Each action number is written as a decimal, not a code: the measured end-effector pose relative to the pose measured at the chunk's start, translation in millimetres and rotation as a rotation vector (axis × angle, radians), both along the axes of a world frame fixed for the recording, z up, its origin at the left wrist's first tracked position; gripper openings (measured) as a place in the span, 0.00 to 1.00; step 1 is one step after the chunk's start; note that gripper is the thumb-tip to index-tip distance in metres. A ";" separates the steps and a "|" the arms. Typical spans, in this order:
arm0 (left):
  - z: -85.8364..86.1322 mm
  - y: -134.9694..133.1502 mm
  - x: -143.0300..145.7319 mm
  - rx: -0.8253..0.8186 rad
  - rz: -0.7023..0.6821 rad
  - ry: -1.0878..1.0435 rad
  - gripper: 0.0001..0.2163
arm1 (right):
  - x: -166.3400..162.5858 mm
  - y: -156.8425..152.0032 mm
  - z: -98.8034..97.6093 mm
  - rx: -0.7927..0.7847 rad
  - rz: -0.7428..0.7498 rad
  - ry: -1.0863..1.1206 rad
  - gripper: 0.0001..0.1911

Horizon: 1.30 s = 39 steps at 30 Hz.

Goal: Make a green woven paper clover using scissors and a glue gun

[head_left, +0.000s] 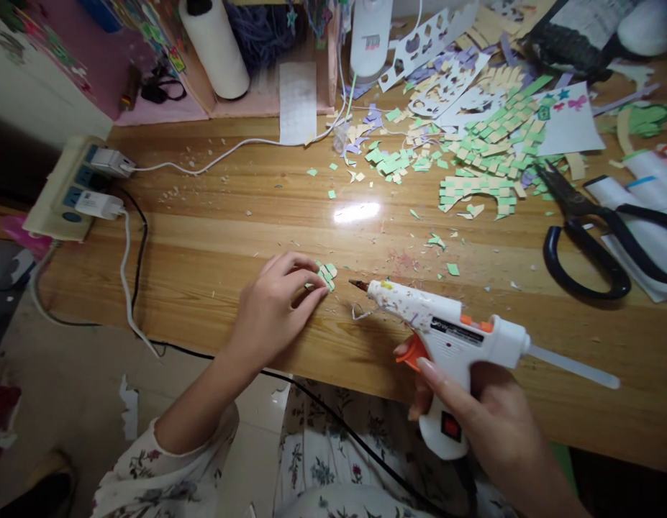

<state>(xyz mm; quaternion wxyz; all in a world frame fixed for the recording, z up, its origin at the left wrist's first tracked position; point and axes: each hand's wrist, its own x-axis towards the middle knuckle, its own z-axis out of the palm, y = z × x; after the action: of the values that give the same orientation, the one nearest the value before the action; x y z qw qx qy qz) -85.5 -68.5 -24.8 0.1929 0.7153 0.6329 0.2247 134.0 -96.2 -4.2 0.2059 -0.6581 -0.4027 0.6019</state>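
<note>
My right hand (498,417) is wrapped round the handle of a white hot glue gun (446,327), fingers at its orange trigger. A clear glue stick (573,365) juts from the gun's back end. The nozzle points left, a short gap from a small green and cream checkered paper piece (327,275) lying on the wooden table. With thumb and fingertips, my left hand (282,302) grips that paper piece at its left side; its covered part is hidden by the fingers. A thin looped strand of glue (363,311) hangs below the nozzle.
Black-handled scissors (586,237) lie at the right. Woven green paper (476,193) and scraps cover the table's back right. A power strip (68,191) with plugged-in chargers stands at the left edge. A black cord (333,416) runs along the front, and a white cable (225,155) crosses behind.
</note>
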 end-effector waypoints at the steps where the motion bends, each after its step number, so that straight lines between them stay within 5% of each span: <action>1: 0.2 0.0 0.5 -0.007 0.003 -0.003 0.03 | 0.2 0.0 -0.3 0.003 -0.004 0.005 0.22; 14: 4.9 1.4 7.8 -0.053 0.080 0.002 0.03 | 12.6 -0.4 -21.2 0.078 0.087 0.046 0.21; 39: 13.0 4.9 -5.8 -0.097 0.102 -0.144 0.09 | 8.4 -1.1 -9.0 0.134 0.039 0.111 0.21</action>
<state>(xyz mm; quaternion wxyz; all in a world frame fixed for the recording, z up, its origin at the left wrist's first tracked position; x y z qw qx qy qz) -91.3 -63.6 -11.8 0.2605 0.6540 0.6631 0.2543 142.4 -97.3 -13.2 0.2597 -0.6004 -0.4429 0.6131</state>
